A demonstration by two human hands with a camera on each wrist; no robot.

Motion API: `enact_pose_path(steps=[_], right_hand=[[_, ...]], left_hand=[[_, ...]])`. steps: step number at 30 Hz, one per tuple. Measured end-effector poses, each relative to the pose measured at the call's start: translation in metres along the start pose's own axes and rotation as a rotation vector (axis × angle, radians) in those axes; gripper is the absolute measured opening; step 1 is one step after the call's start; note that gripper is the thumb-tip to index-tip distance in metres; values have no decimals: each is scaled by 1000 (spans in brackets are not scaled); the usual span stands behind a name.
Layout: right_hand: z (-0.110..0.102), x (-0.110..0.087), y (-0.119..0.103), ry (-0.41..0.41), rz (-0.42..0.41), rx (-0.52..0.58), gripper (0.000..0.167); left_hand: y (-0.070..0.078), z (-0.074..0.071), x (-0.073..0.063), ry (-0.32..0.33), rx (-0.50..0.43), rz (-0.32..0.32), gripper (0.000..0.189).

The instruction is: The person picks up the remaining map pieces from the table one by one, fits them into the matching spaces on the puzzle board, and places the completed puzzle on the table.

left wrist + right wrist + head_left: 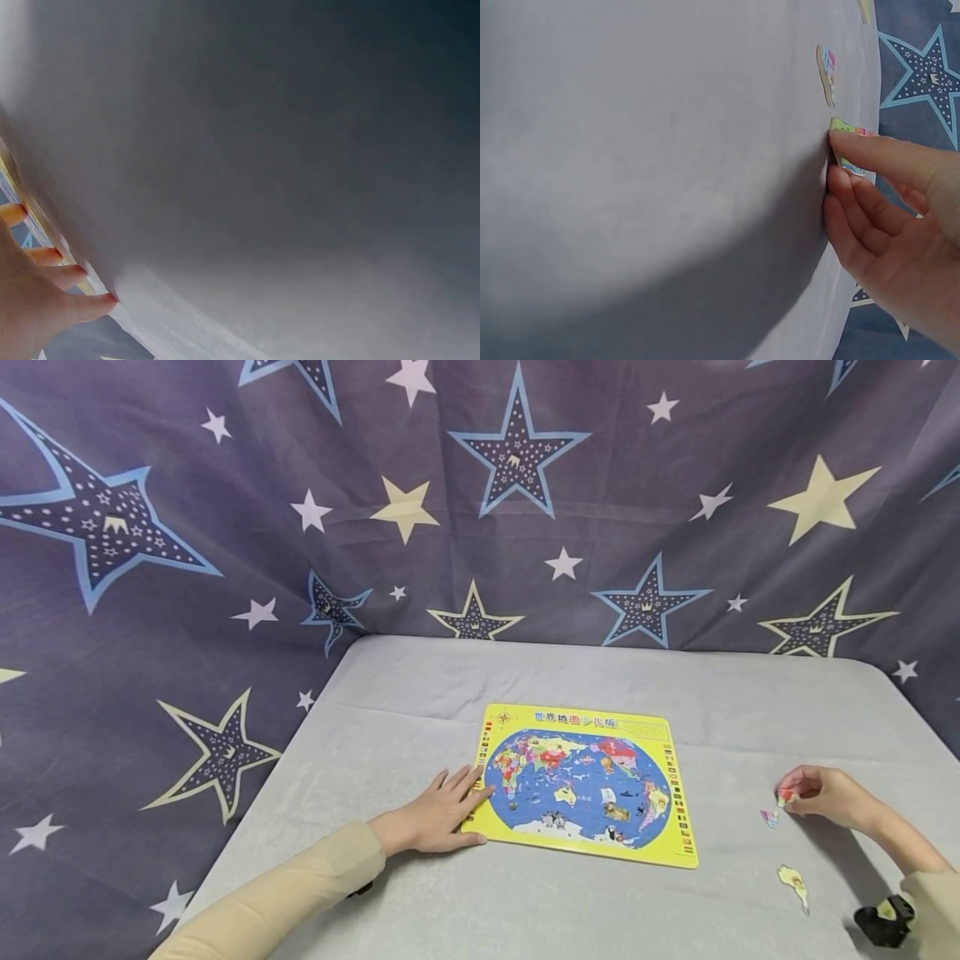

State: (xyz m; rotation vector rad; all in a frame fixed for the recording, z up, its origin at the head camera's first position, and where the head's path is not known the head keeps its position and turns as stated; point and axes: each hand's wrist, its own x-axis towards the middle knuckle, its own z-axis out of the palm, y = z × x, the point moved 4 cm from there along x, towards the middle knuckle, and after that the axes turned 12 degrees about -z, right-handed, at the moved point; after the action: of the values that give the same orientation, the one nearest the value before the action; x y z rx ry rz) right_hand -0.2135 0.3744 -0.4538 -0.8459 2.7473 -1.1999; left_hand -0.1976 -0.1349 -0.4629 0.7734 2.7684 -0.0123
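Observation:
A yellow-bordered world map puzzle board (pixel 592 853) lies flat in the middle of the table. My left hand (pixel 435 814) rests at its left edge, fingers spread over the border and thumb by the lower left corner. The left wrist view shows this hand (pixel 37 296) at low angle along the board's edge. Off to the board's right, my right hand (pixel 828 795) pinches a small green and red puzzle piece (pixel 847 133) between thumb and fingers. Just beside it lies a pink and blue puzzle piece (pixel 769 817). Nearer me is a pale yellow-green puzzle piece (pixel 792 883).
A grey cloth covers the table (pixel 390 710). Behind and to the left hangs a dark curtain (pixel 465 560) printed with stars. The right forearm, with a black wrist device (pixel 885 922), extends over the table's right side.

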Motion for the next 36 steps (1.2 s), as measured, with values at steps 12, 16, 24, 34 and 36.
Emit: enact_pose_path(steps=[12,16,24,34,36], right_hand=[[2,11,-11,-8,59,-14,13],[5,20,-18,-4,39,-14,13],[16,40,-31,-47,81,-2,17],[32,65,-47,-97,107,8,22],[35,70,-49,-99,90,20,22]], left_hand=[[0,0,0,2,3,0,74],[0,1,0,5,1,3,74],[-1,1,1,6,-5,3,74],[-1,1,0,11,-6,6,74],[-1,1,0,16,-8,11,74]])
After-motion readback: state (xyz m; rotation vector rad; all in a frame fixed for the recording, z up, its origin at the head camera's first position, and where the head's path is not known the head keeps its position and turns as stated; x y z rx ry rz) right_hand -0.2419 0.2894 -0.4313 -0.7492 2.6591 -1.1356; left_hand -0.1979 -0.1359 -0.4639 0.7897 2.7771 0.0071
